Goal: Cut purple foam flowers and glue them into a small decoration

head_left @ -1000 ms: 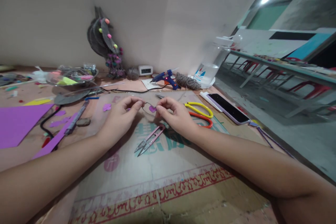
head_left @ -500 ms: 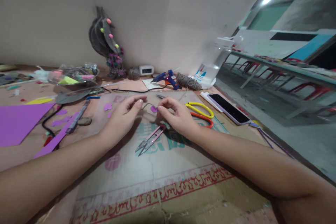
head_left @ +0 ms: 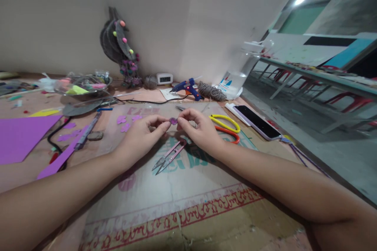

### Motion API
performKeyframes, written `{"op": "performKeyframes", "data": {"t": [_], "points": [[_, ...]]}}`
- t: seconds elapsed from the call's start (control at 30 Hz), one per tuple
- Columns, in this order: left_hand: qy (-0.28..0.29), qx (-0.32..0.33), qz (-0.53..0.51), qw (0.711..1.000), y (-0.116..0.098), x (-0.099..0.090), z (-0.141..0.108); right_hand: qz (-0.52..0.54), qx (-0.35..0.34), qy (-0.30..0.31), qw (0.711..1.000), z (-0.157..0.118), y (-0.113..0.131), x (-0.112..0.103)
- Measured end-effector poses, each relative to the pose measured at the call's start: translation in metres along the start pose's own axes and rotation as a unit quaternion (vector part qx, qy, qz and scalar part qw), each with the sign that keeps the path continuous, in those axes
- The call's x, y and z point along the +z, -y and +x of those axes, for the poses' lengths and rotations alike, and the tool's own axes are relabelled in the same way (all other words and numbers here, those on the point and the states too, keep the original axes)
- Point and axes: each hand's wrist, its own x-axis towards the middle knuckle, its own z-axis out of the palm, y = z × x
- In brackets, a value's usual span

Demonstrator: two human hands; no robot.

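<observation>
A small purple piece [head_left: 173,120] with a dark rim is pinched between both hands above the printed board [head_left: 153,200]. My left hand [head_left: 150,128] holds its left side with thumb and forefinger. On its right side, the fingertips of my right hand [head_left: 196,127] grip it. Pink-handled thread snips [head_left: 171,157] lie just below the hands, blades toward the lower left. Scissors with yellow and orange handles [head_left: 228,123] rest beside my right hand, partly covered by it. Several purple petal cutouts [head_left: 125,127] lie left of my left hand.
A blue glue gun [head_left: 188,87], grey yarn [head_left: 212,91] and a small clock [head_left: 164,79] stand behind. A phone [head_left: 257,121] and a water bottle [head_left: 235,74] are at the right. Purple sheet [head_left: 26,137], pen [head_left: 88,130] and cluttered bowl [head_left: 82,88] lie left.
My left hand has moved slightly right and down to the purple piece. The dark strand that stretched between the hands now shows as a rim around the piece.
</observation>
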Motion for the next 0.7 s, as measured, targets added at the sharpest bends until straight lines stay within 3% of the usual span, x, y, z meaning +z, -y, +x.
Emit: {"op": "performKeyframes", "data": {"t": [0.27,0.43,0.7], "points": [[0.000,0.063,0.012,0.998,0.008,-0.003,0.003,-0.001,0.002,0.012,1.000,-0.001,0.003,0.000],[-0.012,0.052,-0.004,0.999,0.011,-0.002,0.004,-0.014,-0.018,0.019,1.000,-0.002,0.004,0.001],[-0.013,0.030,0.058,0.998,0.004,-0.001,0.000,0.004,-0.015,0.030,0.999,-0.001,0.002,-0.001]]}}
